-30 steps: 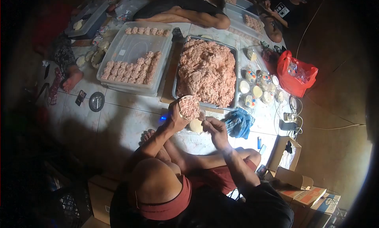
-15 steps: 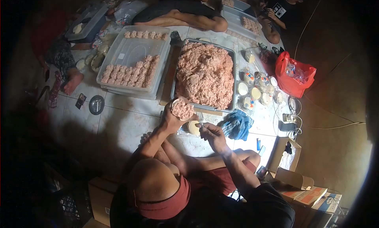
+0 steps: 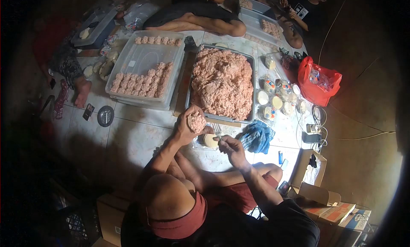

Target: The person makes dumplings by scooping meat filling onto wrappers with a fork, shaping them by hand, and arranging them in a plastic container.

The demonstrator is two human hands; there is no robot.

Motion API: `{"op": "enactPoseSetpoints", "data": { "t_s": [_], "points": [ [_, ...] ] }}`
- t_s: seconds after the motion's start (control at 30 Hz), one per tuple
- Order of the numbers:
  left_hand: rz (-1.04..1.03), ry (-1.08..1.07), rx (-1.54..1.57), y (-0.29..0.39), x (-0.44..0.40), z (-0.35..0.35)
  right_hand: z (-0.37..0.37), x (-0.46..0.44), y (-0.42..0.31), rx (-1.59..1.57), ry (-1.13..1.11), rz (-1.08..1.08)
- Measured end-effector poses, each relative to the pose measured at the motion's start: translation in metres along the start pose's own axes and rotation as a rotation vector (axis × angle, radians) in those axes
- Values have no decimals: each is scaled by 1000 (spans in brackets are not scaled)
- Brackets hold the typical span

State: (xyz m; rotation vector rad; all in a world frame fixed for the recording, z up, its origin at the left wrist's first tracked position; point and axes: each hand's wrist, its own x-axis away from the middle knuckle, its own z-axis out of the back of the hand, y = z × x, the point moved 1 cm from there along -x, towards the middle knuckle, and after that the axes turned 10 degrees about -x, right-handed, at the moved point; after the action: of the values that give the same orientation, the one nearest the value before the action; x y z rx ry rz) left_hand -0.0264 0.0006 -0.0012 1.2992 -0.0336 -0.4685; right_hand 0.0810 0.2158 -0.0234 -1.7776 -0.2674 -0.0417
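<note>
My left hand (image 3: 183,129) is closed around a lump of pink minced meat (image 3: 196,122), in front of the large meat tub. What lies beneath the lump is hidden by my fingers. Just to the right, my right hand (image 3: 232,148) grips a fork (image 3: 217,130) with its tines pointing up and away from me. The fork is apart from the lump. Between and below the hands, a stack of pale round wrappers (image 3: 210,140) sits on clear plastic on the floor. The dark tub (image 3: 255,93) ahead is heaped with minced meat (image 3: 222,84).
Rows of meat balls (image 3: 141,85) sit in a translucent box (image 3: 112,82) at left. On the right are wrapped round packs (image 3: 269,113), a blue cloth (image 3: 257,136), a red bag (image 3: 320,81) and cables (image 3: 323,133). Other people sit around the tiled floor.
The meat lump in my left hand has turned, showing a narrower face, with my fingers drawn in around it. My right hand and the fork have barely shifted.
</note>
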Motion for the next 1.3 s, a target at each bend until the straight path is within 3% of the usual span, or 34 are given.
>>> {"op": "enactPoseSetpoints", "data": {
  "t_s": [0.07, 0.13, 0.2, 0.23, 0.3, 0.37, 0.43, 0.47, 0.5, 0.57, 0.67, 0.73, 0.77, 0.83, 0.87, 0.9, 1.0, 1.1, 1.13, 1.3],
  "points": [
    [-3, 119, 96, 14, -2, -10, -8, 1, 7, -125, -8, -36],
    [10, 15, 84, 5, 3, -15, -21, 0, 6, -176, -7, -53],
    [-25, -118, 38, -12, 8, -30, -37, -4, -1, 149, 85, 277],
    [-22, -119, 41, -20, 10, -36, -34, -7, -3, 151, 86, 273],
    [132, 66, -35, -26, 9, -36, -28, -10, -6, 594, 185, 360],
    [104, 76, -123, -13, 7, -17, -13, -4, -1, 438, 254, 333],
    [63, -168, 195, -22, 14, -4, -10, 8, -7, 132, 244, 49],
    [210, -140, 448, -26, 17, -7, -10, 12, -3, 132, 244, 42],
    [214, -141, 448, -19, 17, -9, -11, 14, 3, 36, 166, -6],
    [106, -16, 225, 1, 10, -8, -18, 14, 7, -55, 62, -24],
    [36, -42, 186, -19, 19, -28, -37, 4, 11, 19, 46, 99],
    [86, 38, -103, -18, 14, -39, -51, -8, 0, 489, 188, 421],
    [85, 41, -105, -19, 12, -36, -47, -11, -5, 489, 185, 422],
    [79, 69, -260, -7, 3, -20, -28, -14, -17, 855, 109, 391],
    [-52, 53, -238, -12, 1, -11, -18, -11, -25, 905, 110, 428],
    [-47, 58, -239, -13, 1, -4, -25, -1, -47, 688, 287, 357],
    [76, -149, -150, -17, 3, -2, -31, 14, -92, 780, 241, 319],
    [-76, -76, -197, -12, 0, -12, -34, 12, -91, 807, 140, 324],
    [10, -148, -233, 0, -1, -9, -37, 11, -91, 798, 125, 344],
    [-15, -114, -506, -66, 16, -45, -34, 2, -84, 760, 220, 488]
  ]
}}
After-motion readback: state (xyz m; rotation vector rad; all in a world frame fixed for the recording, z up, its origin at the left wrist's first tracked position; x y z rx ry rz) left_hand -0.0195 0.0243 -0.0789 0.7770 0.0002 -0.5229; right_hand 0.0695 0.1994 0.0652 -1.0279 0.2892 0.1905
